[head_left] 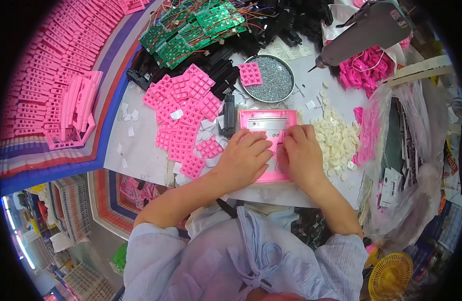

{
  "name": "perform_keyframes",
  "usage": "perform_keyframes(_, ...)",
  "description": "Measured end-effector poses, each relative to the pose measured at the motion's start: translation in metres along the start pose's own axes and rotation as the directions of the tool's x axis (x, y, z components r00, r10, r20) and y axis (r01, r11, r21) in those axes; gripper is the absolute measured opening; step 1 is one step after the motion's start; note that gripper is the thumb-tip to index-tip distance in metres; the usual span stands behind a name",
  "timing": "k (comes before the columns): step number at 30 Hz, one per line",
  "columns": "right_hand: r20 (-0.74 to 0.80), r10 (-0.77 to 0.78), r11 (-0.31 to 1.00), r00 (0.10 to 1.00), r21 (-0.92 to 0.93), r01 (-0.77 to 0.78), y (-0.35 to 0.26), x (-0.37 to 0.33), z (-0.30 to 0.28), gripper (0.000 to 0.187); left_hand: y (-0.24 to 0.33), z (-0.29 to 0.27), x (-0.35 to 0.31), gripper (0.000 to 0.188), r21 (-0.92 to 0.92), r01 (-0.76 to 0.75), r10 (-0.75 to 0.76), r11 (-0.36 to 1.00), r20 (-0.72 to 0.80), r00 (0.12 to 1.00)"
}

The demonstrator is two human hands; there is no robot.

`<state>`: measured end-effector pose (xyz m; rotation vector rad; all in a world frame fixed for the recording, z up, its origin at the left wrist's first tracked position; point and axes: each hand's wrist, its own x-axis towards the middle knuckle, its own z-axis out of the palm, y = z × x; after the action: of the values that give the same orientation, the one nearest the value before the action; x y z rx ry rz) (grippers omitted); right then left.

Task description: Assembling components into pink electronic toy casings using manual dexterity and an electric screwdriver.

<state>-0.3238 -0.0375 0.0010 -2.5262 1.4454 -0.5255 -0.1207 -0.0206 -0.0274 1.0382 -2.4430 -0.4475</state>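
Observation:
A pink plastic housing point(293, 116) lies flat on the table in front of me, with a silver metal strip point(263, 123) across its far part. My left hand point(245, 155) rests over the housing's left side, fingers somewhat apart and bent down onto it. Its fingertips touch pink parts inside, which are mostly covered. At the right side my right hand point(302, 153) is closed, thumb and fingers together at the housing's inner right edge. What sits between those fingers is hidden. Just left of the housing stands a black plastic part point(229, 115).
Pink rubber keypads point(183, 138) pile up at left; one keypad point(250, 74) leans on a round tin of small screws point(271, 80). White discs point(336, 140) are heaped at right. Green circuit boards point(191, 37) lie behind. An electric screwdriver point(364, 32) hangs at far right.

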Motion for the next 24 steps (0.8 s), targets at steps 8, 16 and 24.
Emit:
perform_keyframes(8,0.056,0.109,0.99,0.992,0.089,-0.114,0.006,0.0,0.005,0.022,-0.003,-0.007,0.006,0.03,-0.084,-0.001,0.0,0.996,-0.012,1.0)
perform_keyframes(16,-0.68,0.228,0.886,0.697,0.442,0.141,0.065,0.035,-0.056,0.037,-0.083,-0.015,0.114,0.012,0.299,0.128,-0.048,0.946,-0.261,0.964)
perform_keyframes(24,-0.233,0.279,0.464,0.932,0.882,0.082,0.094,0.076,-0.129,0.046,-0.102,0.003,0.134,0.016,0.455,0.013,0.005,0.891,-0.039,0.999)
